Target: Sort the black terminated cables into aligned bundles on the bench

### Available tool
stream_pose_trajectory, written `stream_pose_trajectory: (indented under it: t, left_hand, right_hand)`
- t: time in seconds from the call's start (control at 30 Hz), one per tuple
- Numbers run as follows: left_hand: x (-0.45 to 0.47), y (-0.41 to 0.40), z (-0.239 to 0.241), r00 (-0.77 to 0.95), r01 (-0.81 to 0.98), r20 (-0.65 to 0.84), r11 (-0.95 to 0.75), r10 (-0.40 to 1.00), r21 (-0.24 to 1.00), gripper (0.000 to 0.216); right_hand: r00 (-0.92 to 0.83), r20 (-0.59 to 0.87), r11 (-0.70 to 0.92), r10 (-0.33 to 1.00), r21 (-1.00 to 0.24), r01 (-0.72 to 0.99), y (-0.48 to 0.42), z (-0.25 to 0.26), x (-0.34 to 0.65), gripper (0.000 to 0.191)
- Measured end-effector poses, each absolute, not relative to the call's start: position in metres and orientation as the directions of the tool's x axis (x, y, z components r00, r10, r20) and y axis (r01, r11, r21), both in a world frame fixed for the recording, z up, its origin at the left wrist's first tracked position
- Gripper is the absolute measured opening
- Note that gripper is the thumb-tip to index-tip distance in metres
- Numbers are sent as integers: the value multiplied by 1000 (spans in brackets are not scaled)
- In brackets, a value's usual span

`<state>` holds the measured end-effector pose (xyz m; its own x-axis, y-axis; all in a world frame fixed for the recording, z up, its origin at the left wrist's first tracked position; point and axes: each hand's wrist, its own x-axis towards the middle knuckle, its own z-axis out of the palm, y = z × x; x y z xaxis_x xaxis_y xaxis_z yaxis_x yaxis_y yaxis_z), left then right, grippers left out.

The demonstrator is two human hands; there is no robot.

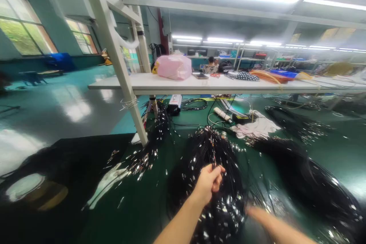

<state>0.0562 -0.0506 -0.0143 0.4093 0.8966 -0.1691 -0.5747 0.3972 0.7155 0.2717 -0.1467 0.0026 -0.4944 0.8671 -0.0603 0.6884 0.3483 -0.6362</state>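
A large heap of thin black cables point(225, 160) with shiny metal ends lies on the green work surface in front of me. Over its middle, my left hand point(210, 183) is closed, its fingers curled in a pinch. A thin cable end with a reddish part shows just above the fingers and seems to run into them; the grip itself is partly hidden. My right hand point(257, 213) is at the heap's lower right edge, smeared by motion. Its fingers cannot be made out, nor whether it holds anything.
More black cable bundles point(309, 175) lie to the right, others point(145, 160) by the left shelf post point(126, 68). Behind are a pale cloth point(257, 126), a power strip point(222, 115) and a silver-black box point(175, 105). A raised white shelf point(171, 85) carries a pink bag point(174, 67).
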Motion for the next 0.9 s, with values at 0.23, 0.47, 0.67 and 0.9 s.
stream_pose_trajectory:
  t: [0.23, 0.47, 0.67, 0.9]
  left_hand:
    - [64, -80, 3, 463, -315, -117, 287, 878, 905, 33]
    - [70, -75, 5, 446, -258, -109, 244, 888, 935, 34]
    - [84, -69, 18, 601, -232, -68, 256, 796, 938, 38]
    - [83, -52, 46, 665, -340, -1, 304, 747, 890, 47]
  right_hand:
    - [-742, -5, 438, 671, -804, 402, -84, 140, 283, 110]
    - [-213, 196, 276, 957, -843, 461, -46, 140, 256, 46]
    - [-338, 197, 309, 920, -896, 320, -26, 119, 221, 45]
    - [-500, 179, 378, 847, -865, 330, -30, 131, 227, 41]
